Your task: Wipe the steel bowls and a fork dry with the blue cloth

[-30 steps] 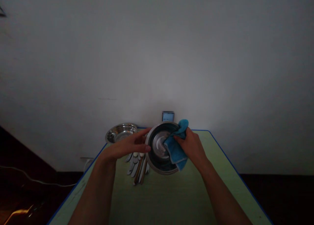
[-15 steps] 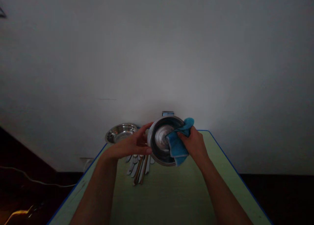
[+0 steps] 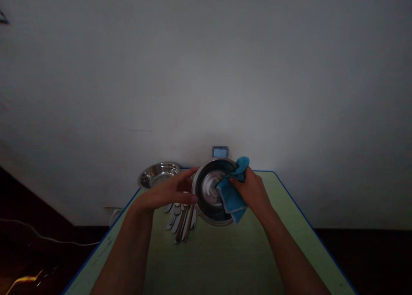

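While cloth [image 3: 232, 196] overlaps it, tilted steel bowl [image 3: 209, 191] points hollow toward camera.

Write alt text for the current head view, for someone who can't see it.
A person's left hand holds a tilted metal bowl by its left side while the right hand holds a blue cloth over its right rim. Cutlery lies on the green table; a second metal bowl sits at the far left corner.
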`<state>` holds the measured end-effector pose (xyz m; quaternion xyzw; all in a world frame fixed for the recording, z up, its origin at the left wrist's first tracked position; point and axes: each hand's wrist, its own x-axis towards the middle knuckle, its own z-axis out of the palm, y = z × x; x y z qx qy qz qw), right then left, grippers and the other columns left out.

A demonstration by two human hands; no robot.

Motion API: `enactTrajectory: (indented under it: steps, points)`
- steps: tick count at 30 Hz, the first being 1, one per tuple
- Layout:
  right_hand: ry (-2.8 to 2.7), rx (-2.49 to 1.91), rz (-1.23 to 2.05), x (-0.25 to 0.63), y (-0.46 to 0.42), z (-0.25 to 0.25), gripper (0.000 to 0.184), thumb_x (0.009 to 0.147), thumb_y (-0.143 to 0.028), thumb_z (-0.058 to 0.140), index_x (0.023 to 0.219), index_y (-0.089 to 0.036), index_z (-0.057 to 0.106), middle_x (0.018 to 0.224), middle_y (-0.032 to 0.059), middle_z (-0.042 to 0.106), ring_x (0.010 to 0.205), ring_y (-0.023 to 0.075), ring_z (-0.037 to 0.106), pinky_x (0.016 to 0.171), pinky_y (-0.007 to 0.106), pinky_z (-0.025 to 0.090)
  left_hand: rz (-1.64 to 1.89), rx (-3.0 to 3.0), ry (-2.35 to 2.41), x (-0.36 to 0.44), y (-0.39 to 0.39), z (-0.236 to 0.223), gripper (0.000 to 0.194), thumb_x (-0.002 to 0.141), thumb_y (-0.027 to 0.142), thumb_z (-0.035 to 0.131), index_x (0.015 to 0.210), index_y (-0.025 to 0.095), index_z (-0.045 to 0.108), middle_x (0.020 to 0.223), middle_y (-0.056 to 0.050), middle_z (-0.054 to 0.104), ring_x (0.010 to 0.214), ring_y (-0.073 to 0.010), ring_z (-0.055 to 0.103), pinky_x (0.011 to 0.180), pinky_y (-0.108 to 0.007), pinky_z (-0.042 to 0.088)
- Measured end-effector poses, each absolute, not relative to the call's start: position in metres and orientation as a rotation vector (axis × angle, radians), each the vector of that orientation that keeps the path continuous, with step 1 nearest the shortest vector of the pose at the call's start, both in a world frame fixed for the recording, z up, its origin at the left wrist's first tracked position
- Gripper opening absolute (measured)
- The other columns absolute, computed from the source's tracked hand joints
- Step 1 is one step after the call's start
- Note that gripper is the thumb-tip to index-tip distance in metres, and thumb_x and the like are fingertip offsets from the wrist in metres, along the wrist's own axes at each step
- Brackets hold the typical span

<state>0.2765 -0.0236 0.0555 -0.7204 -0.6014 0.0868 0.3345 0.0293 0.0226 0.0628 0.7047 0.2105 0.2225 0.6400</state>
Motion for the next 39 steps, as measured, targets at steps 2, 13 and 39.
enactTrajectory:
  steps: [2, 13, 39]
  points:
    - [-1.579, -1.885, 0.223, 0.276, -0.024, 0.056, 0.025, 0.079, -0.033, 0.062, 0.097, -0.017, 0.055, 0.088, 0.0086, 0.068, 0.081, 0.0242, 0.064, 0.063, 0.028, 0.039, 0.502, 1.604, 0.47, 0.03, 0.022, 0.064, 0.079, 0.075, 0.018, 0.07, 0.142, 0.021, 0.028, 0.115, -0.011, 0.064, 0.103, -0.0258, 0.061, 0.086, -0.038, 0.045]
    - [-1.64, -1.836, 0.217, 0.274, -0.025, 0.058, 0.025, 0.079, -0.032, 0.062, 0.098, -0.018, 0.056, 0.091, 0.0087, 0.069, 0.084, 0.0246, 0.064, 0.065, 0.028, 0.039, 0.476, 1.642, 0.386, 0.034, 0.018, 0.074, 0.069, 0.077, 0.02, 0.066, 0.139, 0.023, 0.035, 0.136, -0.01, 0.052, 0.121, -0.0289, 0.049, 0.101, -0.045, 0.035]
    - [-1.505, -1.917, 0.185, 0.277, -0.023, 0.055, 0.023, 0.081, -0.036, 0.057, 0.096, -0.018, 0.056, 0.089, 0.0088, 0.069, 0.085, 0.0246, 0.065, 0.066, 0.029, 0.043, 0.568, 1.538, 0.451, 0.035, 0.019, 0.061, 0.087, 0.074, 0.011, 0.07, 0.141, 0.033, 0.02, 0.134, -0.013, 0.049, 0.106, -0.0241, 0.06, 0.084, -0.036, 0.048]
